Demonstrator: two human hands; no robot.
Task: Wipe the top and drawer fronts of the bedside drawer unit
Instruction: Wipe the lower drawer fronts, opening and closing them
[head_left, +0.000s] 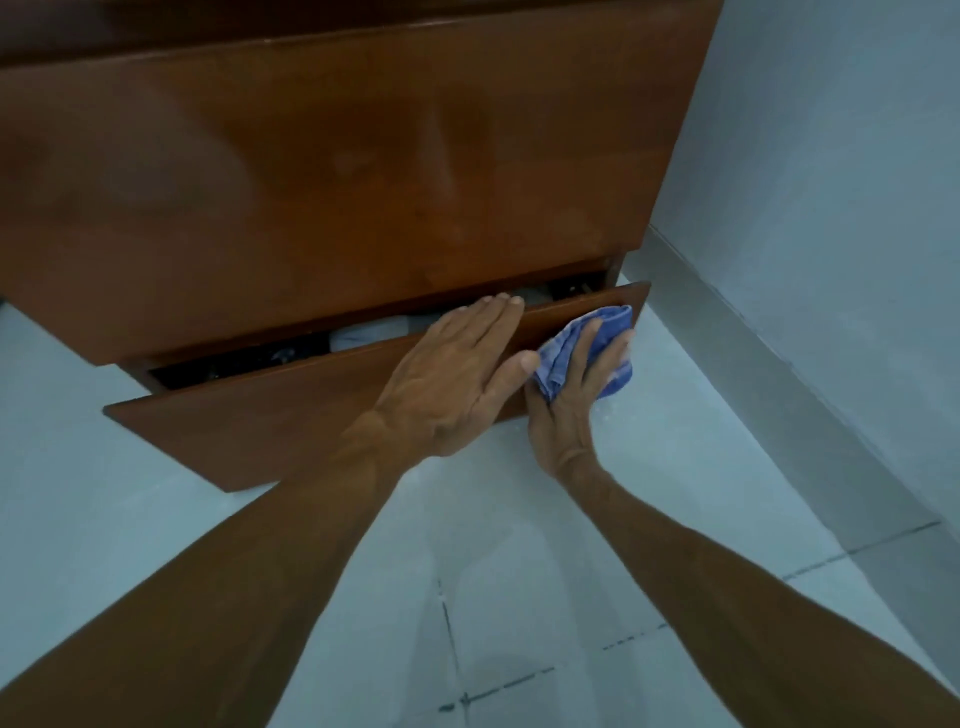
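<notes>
The right hand (571, 395) grips a crumpled blue cloth (587, 348) against the right end of the pulled-out lower drawer front (270, 415). The left hand (457, 374) lies flat, fingers spread, on that front's top edge. The brown wooden drawer unit (337, 171) stands on pale floor tiles (519, 597); the drawer front's long axis runs left-right.

Pale grey tiled floor (493, 597), dark grout lines near and right. Plain pale grey-blue wall (841, 156) on the right, darker grey skirting band (769, 358) along its base. Light dim, even, bluish.
</notes>
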